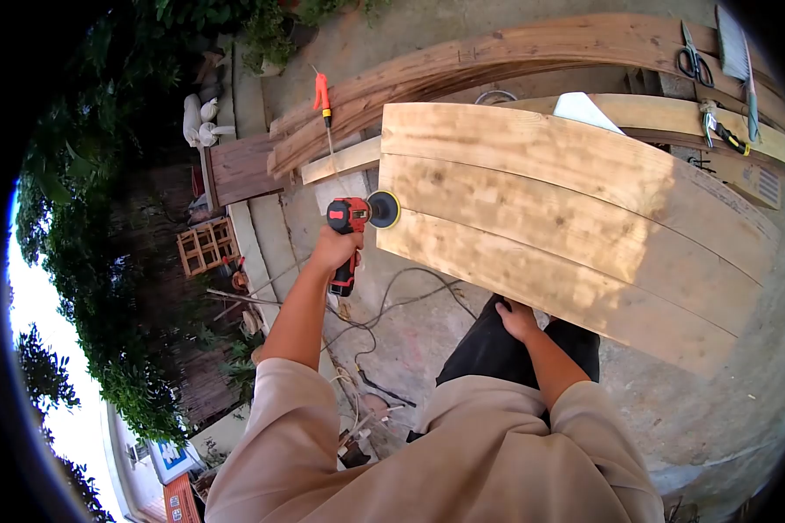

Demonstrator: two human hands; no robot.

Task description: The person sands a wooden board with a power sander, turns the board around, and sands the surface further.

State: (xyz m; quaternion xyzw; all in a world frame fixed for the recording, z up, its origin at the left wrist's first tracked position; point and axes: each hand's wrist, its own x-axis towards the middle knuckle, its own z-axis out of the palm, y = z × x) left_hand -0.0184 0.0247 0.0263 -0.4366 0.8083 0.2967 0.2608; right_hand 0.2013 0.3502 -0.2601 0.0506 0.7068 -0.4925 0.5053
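My left hand is closed around the handle of a red and black cordless drill. A round sanding pad with a yellow rim is fitted to its front. The pad stands at the left end of a wooden panel made of several joined boards; whether it presses on the wood I cannot tell. My right hand is at the panel's near edge, over my dark-clothed leg, its fingers stretched out and partly hidden. Most of the panel looks bright and blotchy, while its right end is greyer.
Long planks lie behind the panel, with scissors, a brush and a yellow-and-black-handled tool on them. An orange-tipped air gun is at the left. Cables cross the concrete floor. A wooden crate stands farther left.
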